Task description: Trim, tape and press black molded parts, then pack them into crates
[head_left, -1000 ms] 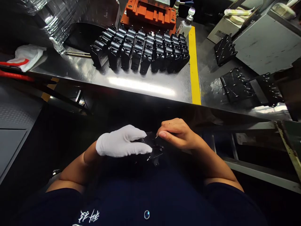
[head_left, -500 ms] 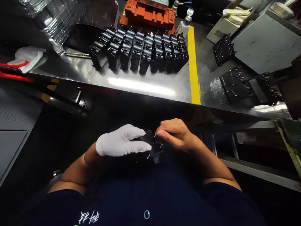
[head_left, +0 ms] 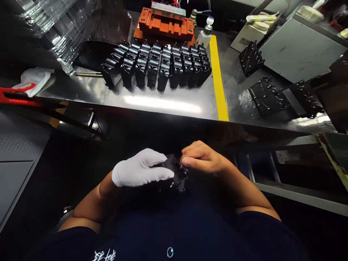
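Observation:
My left hand (head_left: 143, 168), in a white glove, grips a black molded plastic part (head_left: 178, 174) in front of my body. The part has a round boss and small projections; its left side is hidden under the glove. My bare right hand (head_left: 201, 156) is closed in a pinch at the part's upper right edge. Between thumb and forefinger a thin, light-coloured tip (head_left: 181, 166) shows, touching or very close to the part. The rest of that slim piece is covered by my fingers.
On the metal bench (head_left: 163, 103) stand rows of black molded parts (head_left: 157, 67), with an orange fixture (head_left: 164, 25) and a white bottle (head_left: 203, 36) behind. A yellow stripe (head_left: 219, 79) crosses the bench. More black parts (head_left: 268, 97) lie right; stacked clear trays (head_left: 54, 21) stand left.
The thin tip in my right hand has shifted slightly down and right along the black part and now points more steeply. My left hand keeps its grip. The view has shifted a little.

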The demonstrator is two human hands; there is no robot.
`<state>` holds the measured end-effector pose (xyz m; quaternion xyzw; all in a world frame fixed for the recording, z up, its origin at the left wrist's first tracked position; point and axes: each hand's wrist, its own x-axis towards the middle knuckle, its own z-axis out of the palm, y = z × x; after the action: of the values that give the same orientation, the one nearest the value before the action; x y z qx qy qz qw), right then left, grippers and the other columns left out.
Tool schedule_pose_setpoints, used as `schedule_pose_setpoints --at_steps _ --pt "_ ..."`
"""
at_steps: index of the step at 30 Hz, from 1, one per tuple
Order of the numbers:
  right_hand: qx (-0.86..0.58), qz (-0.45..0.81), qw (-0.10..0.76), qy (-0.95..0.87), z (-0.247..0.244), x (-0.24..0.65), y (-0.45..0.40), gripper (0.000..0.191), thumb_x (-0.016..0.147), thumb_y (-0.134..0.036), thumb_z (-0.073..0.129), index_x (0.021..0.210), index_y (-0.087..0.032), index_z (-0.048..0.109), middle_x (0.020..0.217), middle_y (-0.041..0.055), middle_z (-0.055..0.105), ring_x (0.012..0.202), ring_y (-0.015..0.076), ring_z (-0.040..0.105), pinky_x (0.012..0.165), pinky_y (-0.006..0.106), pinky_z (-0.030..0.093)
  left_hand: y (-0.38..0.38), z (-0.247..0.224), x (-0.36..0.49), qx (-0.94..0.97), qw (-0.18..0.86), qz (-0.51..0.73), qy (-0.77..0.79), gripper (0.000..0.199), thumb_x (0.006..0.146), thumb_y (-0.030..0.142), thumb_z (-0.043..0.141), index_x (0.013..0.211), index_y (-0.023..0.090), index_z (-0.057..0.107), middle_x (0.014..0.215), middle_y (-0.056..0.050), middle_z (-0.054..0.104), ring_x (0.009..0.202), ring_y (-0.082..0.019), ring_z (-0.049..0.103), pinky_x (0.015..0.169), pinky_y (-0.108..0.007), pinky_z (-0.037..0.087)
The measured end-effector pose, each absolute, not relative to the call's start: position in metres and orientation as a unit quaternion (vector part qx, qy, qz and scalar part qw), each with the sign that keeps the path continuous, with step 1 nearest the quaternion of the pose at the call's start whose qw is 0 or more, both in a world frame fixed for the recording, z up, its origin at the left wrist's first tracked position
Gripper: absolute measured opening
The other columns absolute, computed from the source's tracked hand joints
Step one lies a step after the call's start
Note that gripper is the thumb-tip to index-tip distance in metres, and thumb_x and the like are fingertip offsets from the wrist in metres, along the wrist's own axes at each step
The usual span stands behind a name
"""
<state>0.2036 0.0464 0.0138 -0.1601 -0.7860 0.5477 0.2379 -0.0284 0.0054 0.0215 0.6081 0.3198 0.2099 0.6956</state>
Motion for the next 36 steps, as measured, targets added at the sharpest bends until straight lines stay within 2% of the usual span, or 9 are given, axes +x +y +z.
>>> schedule_pose_setpoints --at_steps 3,6,10,14,22,28,30,34,36 --pt "-0.199 0.553 0.361 -0.724 0.011 0.206 0.049 0.041 0.094 -0.046 0.048 0.08 -0.012 0.066 0.054 -0.0031 0.046 0.047 0.0071 0.041 0.047 0.021 0.034 0.005 0.025 -0.025 0.609 0.638 0.303 0.361 0.031 0.083 0.041 0.063 0.078 0.011 0.068 0.068 -0.003 0.065 0.062 -0.013 0.057 0.059 -0.023 0.047" --pt "-0.294 0.474 0.463 -0.689 0.014 0.2 0.05 0.04 0.083 -0.053 0.062 0.092 -0.015 0.069 0.061 -0.0027 0.05 0.052 0.0083 0.044 0.049 0.022 0.036 0.007 0.03 -0.016 0.592 0.518 0.435 0.438 0.024 0.083 0.037 0.064 0.084 0.015 0.072 0.078 -0.004 0.07 0.073 -0.016 0.063 0.07 -0.025 0.051" --pt "-0.396 0.388 0.506 -0.661 0.023 0.186 0.05 0.036 0.082 -0.05 0.064 0.097 -0.019 0.072 0.076 0.0018 0.064 0.065 0.0127 0.055 0.059 0.025 0.045 0.012 0.037 0.0 0.584 0.417 0.522 0.461 0.022 0.084 0.034 0.065 0.095 0.019 0.074 0.09 -0.005 0.073 0.087 -0.02 0.065 0.083 -0.03 0.053" --pt "-0.403 0.387 0.532 -0.637 0.027 0.18 0.049 0.032 0.082 -0.049 0.064 0.091 -0.02 0.074 0.078 0.0029 0.07 0.065 0.0135 0.06 0.06 0.026 0.048 0.01 0.039 0.009 0.546 0.405 0.555 0.48 0.023 0.082 0.034 0.067 0.096 0.018 0.075 0.089 -0.004 0.074 0.084 -0.019 0.067 0.081 -0.031 0.055" --pt "-0.417 0.379 0.541 -0.625 0.029 0.181 0.042 0.029 0.08 -0.049 0.067 0.087 -0.021 0.074 0.082 0.0039 0.073 0.071 0.0156 0.065 0.063 0.026 0.051 0.006 0.039 0.013 0.479 0.459 0.587 0.465 0.019 0.08 0.031 0.069 0.093 0.019 0.076 0.093 -0.004 0.076 0.087 -0.02 0.07 0.083 -0.028 0.055" --pt "-0.394 0.354 0.552 -0.643 0.026 0.18 0.045 0.027 0.083 -0.046 0.064 0.085 -0.02 0.072 0.075 0.0023 0.068 0.065 0.0131 0.06 0.059 0.025 0.049 0.004 0.037 0.013 0.446 0.485 0.595 0.459 0.019 0.079 0.031 0.071 0.092 0.019 0.076 0.094 -0.003 0.075 0.088 -0.019 0.069 0.084 -0.027 0.054" --pt "-0.382 0.333 0.546 -0.667 0.018 0.177 0.045 0.03 0.082 -0.048 0.065 0.092 -0.02 0.07 0.085 0.0042 0.069 0.067 0.013 0.06 0.058 0.025 0.049 0.006 0.034 0.011 0.412 0.485 0.613 0.469 0.022 0.078 0.035 0.071 0.09 0.018 0.076 0.09 -0.003 0.075 0.085 -0.019 0.069 0.082 -0.027 0.054" --pt "-0.362 0.322 0.419 -0.768 -0.006 0.17 0.038 0.063 0.069 -0.046 0.078 0.123 -0.02 0.059 0.11 0.0097 0.068 0.079 0.0172 0.066 0.064 0.027 0.054 0.018 0.029 0.004 0.28 0.467 0.684 0.486 0.034 0.078 0.047 0.068 0.092 0.016 0.074 0.091 -0.004 0.075 0.087 -0.02 0.069 0.083 -0.03 0.055" --pt "-0.362 0.326 0.338 -0.805 -0.016 0.17 0.037 0.063 0.07 -0.039 0.077 0.127 -0.019 0.056 0.109 0.0087 0.07 0.083 0.0184 0.068 0.071 0.027 0.055 0.027 0.027 0.001 0.239 0.506 0.691 0.457 0.04 0.08 0.05 0.064 0.101 0.017 0.072 0.1 -0.007 0.073 0.097 -0.023 0.068 0.088 -0.032 0.054"
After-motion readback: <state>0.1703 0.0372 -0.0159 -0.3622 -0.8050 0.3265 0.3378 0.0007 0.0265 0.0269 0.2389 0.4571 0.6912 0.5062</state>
